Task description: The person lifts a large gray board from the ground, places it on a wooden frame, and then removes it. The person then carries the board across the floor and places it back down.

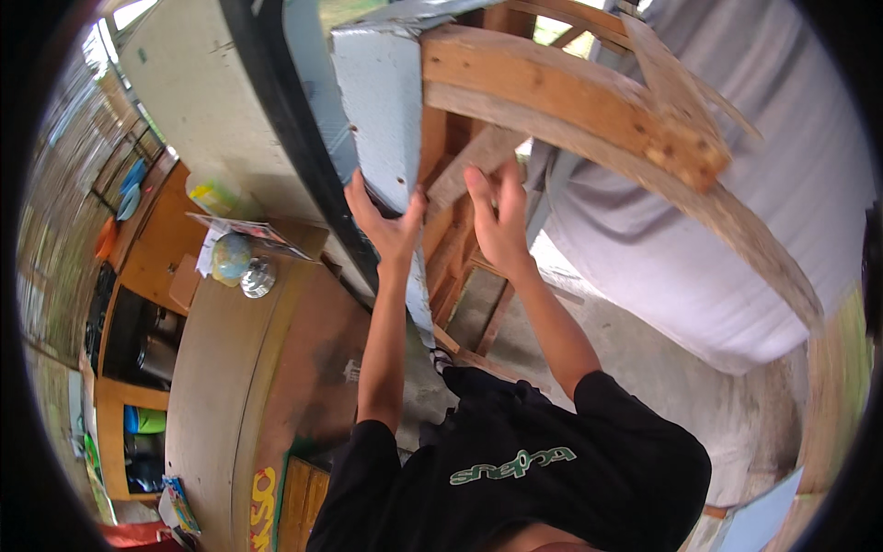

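Note:
My left hand is on the pale blue, paint-worn post of a wooden frame, thumb and fingers on either side of it. My right hand is just right of it, thumb raised and fingers curled at a short diagonal plank inside the frame; its fingertips are partly hidden. A long weathered beam runs from the post toward the right, with a loose-looking angled piece on its upper part.
A grey cloth hangs at the right. At the left are a curved wooden desk holding a globe, an orange shelf cabinet with containers, and a cream panel beside a black strip. My feet stand on concrete floor.

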Motion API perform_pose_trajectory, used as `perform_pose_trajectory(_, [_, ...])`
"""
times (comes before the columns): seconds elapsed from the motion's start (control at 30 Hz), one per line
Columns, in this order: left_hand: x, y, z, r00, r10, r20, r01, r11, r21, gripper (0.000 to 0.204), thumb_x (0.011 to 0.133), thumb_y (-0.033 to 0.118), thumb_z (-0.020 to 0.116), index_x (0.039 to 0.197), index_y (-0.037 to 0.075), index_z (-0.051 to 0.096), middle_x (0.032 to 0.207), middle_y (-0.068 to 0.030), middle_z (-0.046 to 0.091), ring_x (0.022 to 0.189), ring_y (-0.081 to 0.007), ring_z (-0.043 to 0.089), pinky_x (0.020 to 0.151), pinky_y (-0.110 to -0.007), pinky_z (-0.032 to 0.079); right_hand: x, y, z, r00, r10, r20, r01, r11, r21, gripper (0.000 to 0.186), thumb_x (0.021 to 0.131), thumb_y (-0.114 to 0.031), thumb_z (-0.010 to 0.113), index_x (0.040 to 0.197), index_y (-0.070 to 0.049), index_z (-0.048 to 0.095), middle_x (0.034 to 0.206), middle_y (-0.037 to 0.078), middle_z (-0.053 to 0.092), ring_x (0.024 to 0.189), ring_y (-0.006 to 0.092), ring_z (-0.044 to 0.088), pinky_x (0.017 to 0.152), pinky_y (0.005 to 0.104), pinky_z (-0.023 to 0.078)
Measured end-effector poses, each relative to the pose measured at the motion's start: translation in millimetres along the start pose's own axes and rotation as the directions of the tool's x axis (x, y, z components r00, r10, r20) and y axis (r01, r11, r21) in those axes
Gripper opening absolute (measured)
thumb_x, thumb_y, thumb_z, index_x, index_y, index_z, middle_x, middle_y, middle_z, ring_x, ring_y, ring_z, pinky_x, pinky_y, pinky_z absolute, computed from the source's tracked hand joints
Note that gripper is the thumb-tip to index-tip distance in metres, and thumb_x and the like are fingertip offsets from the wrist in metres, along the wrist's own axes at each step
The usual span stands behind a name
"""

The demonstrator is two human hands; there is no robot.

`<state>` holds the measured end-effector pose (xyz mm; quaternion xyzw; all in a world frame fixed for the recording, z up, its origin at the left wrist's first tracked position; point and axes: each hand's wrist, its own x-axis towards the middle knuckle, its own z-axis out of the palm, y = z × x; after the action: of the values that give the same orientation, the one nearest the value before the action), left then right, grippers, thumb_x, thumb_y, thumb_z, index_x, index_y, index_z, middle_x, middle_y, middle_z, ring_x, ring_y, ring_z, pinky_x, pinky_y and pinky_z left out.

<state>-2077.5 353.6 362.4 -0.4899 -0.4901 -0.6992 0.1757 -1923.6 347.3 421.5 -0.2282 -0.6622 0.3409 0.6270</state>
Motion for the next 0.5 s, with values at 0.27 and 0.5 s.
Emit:
perform_pose_trajectory(0.27, [34, -8, -29, 0.966, -0.187, 0.177, 0.214, 0.966, -0.144, 0.096, 0.062, 0.031, 0.088, 0.133, -0.007, 0.036, 0.123, -0.0159, 0.047, 0.114, -0.0270, 0.048, 0.098, -0.038, 0.038, -8, 0, 23, 0.999, 0.009, 0.050, -0.008, 1.000, -0.011, 0.053, 0.099, -0.023, 0.055, 0.138, 0.006, 0.033, 0.119, 0.017, 0.058, 0.105, 0.0220, 0.060, 0.088, 0.0325, 0.048])
perform_pose_trajectory(0.5, [135, 25, -34, 0.986, -0.011, 0.166, 0.104, 0.822, -0.561, 0.103, 0.065, 0.031, 0.088, 0.144, -0.001, 0.030, 0.139, -0.0192, 0.041, 0.128, -0.0259, 0.043, 0.105, -0.038, 0.035, -13, 11, 44, 0.998, 0.058, -0.024, -0.060, 0.993, -0.104, 0.053, 0.100, -0.028, 0.053, 0.137, 0.004, 0.035, 0.112, 0.014, 0.060, 0.096, 0.0172, 0.058, 0.085, 0.0296, 0.045])
